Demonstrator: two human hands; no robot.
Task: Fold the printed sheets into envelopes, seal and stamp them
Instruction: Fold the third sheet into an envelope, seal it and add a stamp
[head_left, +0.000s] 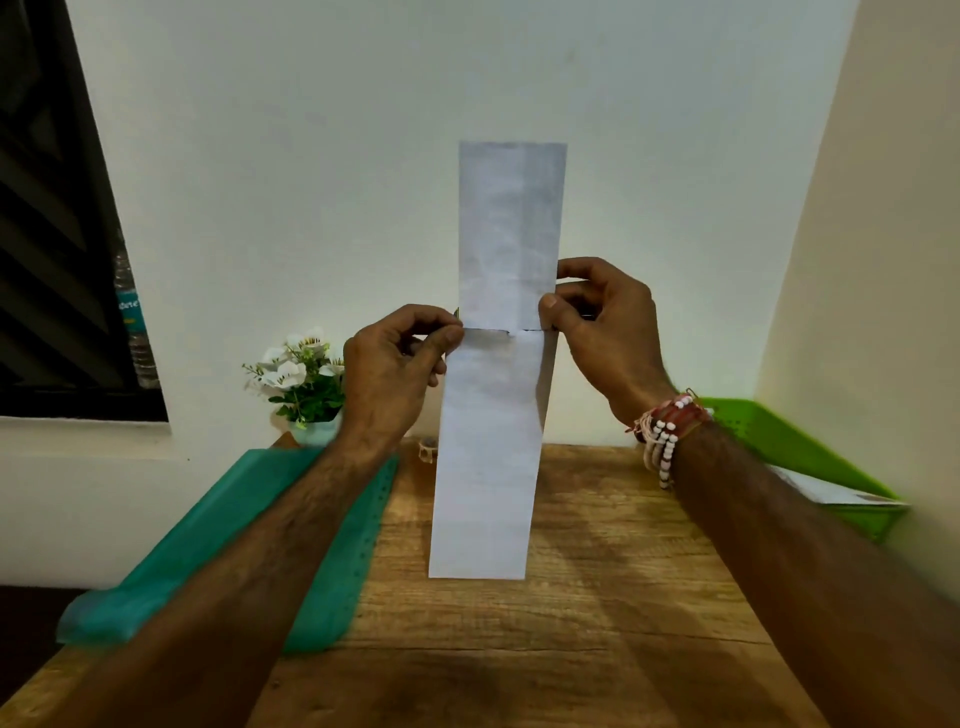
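Reaching out over the near edge of the wooden table, the person's forearms rise from the bottom corners, well apart, with wood grain showing between them. A teal tray lies along the table's left edge, under the left forearm. A green tray sits tilted at the right edge against the side wall, with a white paper in it.

Above the middle of the table the sheet, folded into a long narrow strip, is held upright in the air, its lower edge hanging clear of the wood. The left hand pinches the strip's left edge between thumb and curled fingers. The right hand, with a beaded bracelet at its wrist, pinches the right edge just higher. A dark crease crosses the strip between them.

Further back, a small pot of white flowers stands at the far left of the table, against the plain wall. A dark window with a plastic bottle on its sill fills the left.
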